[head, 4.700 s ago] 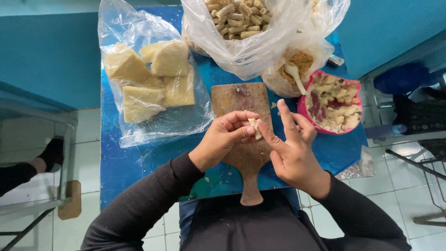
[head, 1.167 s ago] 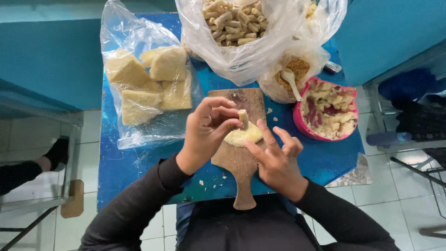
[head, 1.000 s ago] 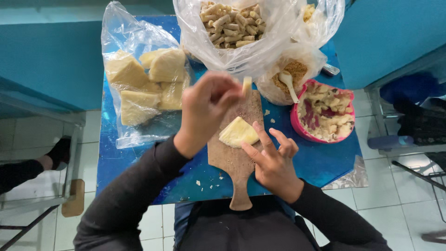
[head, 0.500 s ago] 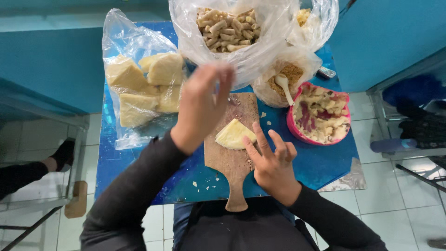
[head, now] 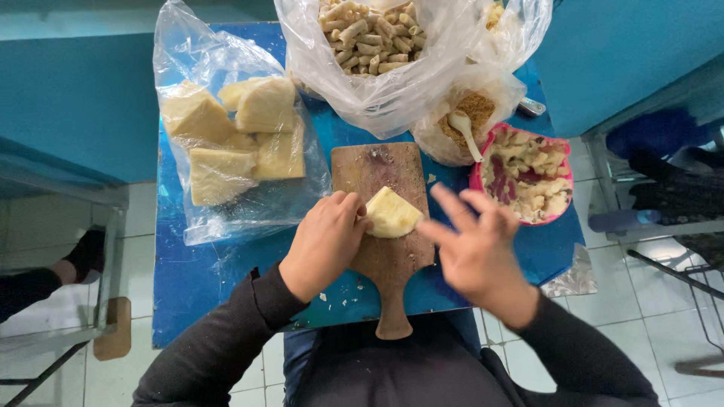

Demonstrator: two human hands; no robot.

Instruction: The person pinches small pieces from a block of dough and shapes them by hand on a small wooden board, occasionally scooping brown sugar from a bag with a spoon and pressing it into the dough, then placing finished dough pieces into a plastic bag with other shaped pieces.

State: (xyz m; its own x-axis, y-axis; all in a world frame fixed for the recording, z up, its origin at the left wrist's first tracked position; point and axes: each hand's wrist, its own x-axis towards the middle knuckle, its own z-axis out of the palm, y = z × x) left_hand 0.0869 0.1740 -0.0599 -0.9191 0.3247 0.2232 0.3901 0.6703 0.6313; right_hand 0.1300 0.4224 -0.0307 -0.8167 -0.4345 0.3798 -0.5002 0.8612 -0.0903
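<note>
A pale yellow dough piece (head: 392, 213) lies on a wooden paddle-shaped cutting board (head: 373, 169) on the blue table (head: 196, 279). My left hand (head: 324, 241) rests on the board's left side, its fingertips touching the dough's left edge. My right hand (head: 475, 245) hovers just right of the dough, fingers spread and blurred, holding nothing.
A clear bag of large yellow dough blocks (head: 234, 143) lies at the left. A big bag of small rolled pieces (head: 369, 38) sits at the back. A small bag of brown filling with a white spoon (head: 464, 124) and a pink bowl of cut pieces (head: 528, 173) stand at the right.
My left hand reached up to the back bag, then came back down onto the dough. My right hand let go of the dough and shifted right.
</note>
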